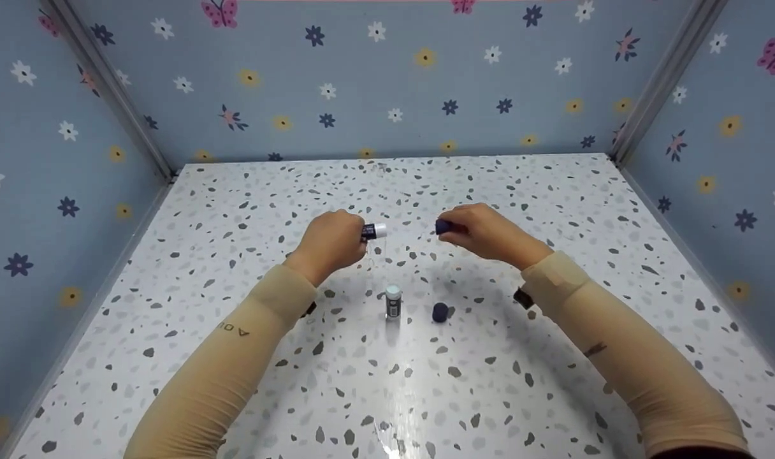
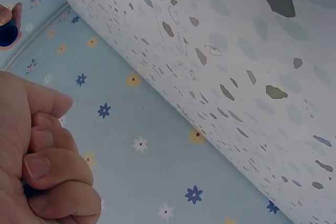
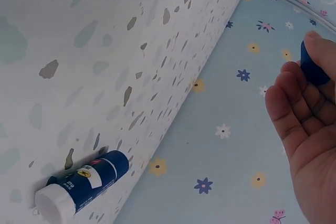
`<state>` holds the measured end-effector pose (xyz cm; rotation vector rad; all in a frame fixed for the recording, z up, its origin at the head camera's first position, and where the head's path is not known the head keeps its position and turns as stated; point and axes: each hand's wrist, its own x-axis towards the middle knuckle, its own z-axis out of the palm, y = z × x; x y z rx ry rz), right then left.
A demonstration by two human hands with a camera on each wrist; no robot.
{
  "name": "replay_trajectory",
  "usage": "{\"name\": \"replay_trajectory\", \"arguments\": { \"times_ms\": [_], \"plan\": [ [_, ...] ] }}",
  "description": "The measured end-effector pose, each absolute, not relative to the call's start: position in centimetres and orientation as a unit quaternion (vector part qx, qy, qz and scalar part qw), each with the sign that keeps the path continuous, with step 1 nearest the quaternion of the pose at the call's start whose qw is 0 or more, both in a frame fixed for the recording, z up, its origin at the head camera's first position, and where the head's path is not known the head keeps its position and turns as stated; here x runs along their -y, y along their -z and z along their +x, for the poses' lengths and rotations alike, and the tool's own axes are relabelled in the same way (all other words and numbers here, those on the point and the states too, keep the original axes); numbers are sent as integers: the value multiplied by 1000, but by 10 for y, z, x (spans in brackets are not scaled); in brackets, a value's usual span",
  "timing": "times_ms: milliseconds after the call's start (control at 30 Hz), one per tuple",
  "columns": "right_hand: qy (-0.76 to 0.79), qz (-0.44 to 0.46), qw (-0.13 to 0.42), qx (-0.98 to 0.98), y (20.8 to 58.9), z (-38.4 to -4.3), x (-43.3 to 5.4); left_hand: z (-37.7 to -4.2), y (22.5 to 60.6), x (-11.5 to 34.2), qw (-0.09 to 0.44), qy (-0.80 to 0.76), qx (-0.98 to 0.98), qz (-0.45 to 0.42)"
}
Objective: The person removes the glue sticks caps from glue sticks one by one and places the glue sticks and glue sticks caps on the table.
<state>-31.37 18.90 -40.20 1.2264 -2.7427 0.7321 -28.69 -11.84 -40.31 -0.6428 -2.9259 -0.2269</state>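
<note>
My left hand (image 1: pixel 336 239) holds a dark blue glue stick (image 1: pixel 369 231) with its white end sticking out to the right, uncapped. In the left wrist view the fingers (image 2: pixel 65 169) are curled and hide most of it. Across a short gap, my right hand (image 1: pixel 489 234) pinches a dark blue cap (image 1: pixel 443 227) between thumb and fingers; the right wrist view shows this cap (image 3: pixel 313 69) too. Nearer the body, a second uncapped glue stick (image 1: pixel 393 305) stands upright on the table. Beside it on the right sits another dark blue cap (image 1: pixel 440 312).
The white speckled table (image 1: pixel 266 395) is bounded by a blue flowered back panel (image 1: pixel 387 83), with similar panels on the left (image 1: pixel 24 210) and right (image 1: pixel 725 166). Both forearms reach in over the table from the front.
</note>
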Motion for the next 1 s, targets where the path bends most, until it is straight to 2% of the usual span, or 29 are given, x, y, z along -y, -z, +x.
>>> {"name": "replay_trajectory", "arguments": {
  "times_ms": [467, 1000],
  "plan": [
    [-230, 399, 28, 887, 401, -314, -191, -290, 407, 114, 54, 87, 972, -209],
    [-231, 362, 4, 903, 400, -311, -192, -289, 408, 105, 50, 101, 970, -217]
  ]
}}
